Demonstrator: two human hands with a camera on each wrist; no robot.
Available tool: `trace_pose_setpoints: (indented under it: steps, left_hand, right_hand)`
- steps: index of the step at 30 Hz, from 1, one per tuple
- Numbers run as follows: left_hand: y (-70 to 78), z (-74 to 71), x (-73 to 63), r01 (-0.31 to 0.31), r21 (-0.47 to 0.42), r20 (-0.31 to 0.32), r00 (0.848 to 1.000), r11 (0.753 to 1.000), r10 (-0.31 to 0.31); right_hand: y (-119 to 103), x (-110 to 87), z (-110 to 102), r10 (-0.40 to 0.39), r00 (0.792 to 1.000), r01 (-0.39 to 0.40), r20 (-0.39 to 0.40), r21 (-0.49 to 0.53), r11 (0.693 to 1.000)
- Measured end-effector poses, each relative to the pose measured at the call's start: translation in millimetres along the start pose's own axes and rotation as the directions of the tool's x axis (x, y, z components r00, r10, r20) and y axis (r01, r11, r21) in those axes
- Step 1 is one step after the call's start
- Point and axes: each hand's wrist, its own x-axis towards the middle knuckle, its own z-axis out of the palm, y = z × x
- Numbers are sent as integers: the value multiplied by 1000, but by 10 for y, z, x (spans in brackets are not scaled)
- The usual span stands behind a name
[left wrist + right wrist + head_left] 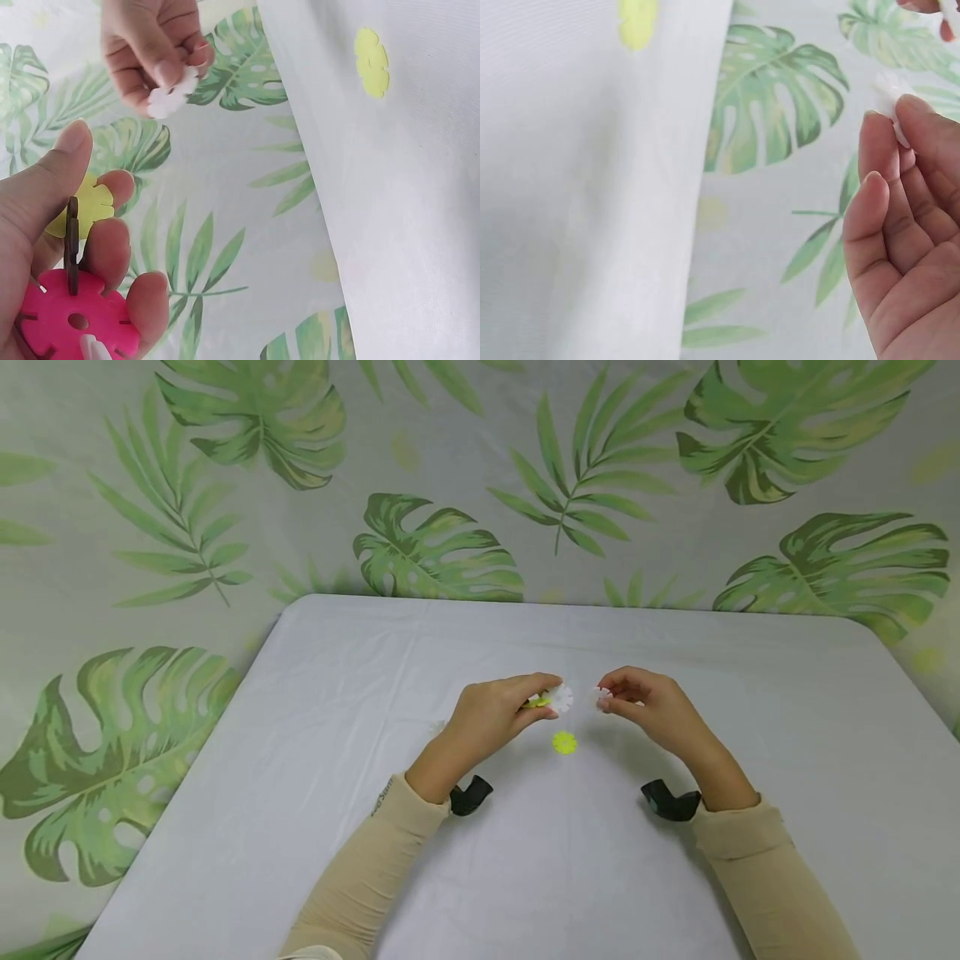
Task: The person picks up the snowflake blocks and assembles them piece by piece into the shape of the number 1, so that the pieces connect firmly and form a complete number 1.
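Observation:
My left hand grips a joined cluster of notched interlocking discs. In the left wrist view a pink disc, a dark brown disc seen edge-on and a yellow disc show in it. The head view shows a white disc at the cluster's right side. Across a small gap, my right hand pinches a separate white notched disc between thumb and fingers. A loose yellow notched disc lies on the table just below the gap between both hands.
White cloth covers the table. Behind it hangs a leaf-patterned cloth. Black camera mounts sit at both wrists, low over the table.

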Motion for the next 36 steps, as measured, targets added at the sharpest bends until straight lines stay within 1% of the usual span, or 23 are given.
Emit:
trace_pose_setpoints:
  steps: [6, 12, 19, 23, 27, 33, 36]
  left_hand:
    - [-4, 0, -2, 3, 0, 6, 1000, 1000, -3]
    - [-3, 2, -3, 0, -4, 10, 1000, 1000, 0]
    - [-2, 12, -7, -7, -1, 2, 1000, 1000, 7]
    - [2, 19, -7, -15, -1, 4, 1000, 1000, 15]
    - [10, 22, -7, -18, 4, 6, 1000, 1000, 18]
    - [19, 37, -3, -13, -2, -12, 1000, 1000, 13]
    - [26, 48, 3, -15, -24, -17, 1000, 1000, 15]
  right_hand:
    - [-98, 16, -29, -25, 998, 27, -59, 25, 999]
    - [-255, 10, -2, -99, 991, 102, -89, 31, 994]
    - [-562, -38, 4, -200, 972, 206, -121, 34, 978]
    - [-617, -43, 21, -250, 959, 258, -136, 48, 965]
    - [-573, -28, 49, -298, 942, 310, -158, 58, 949]
    - [-329, 23, 113, -381, 903, 392, -197, 16, 920]
    - [-275, 33, 133, -404, 891, 415, -206, 12, 910]
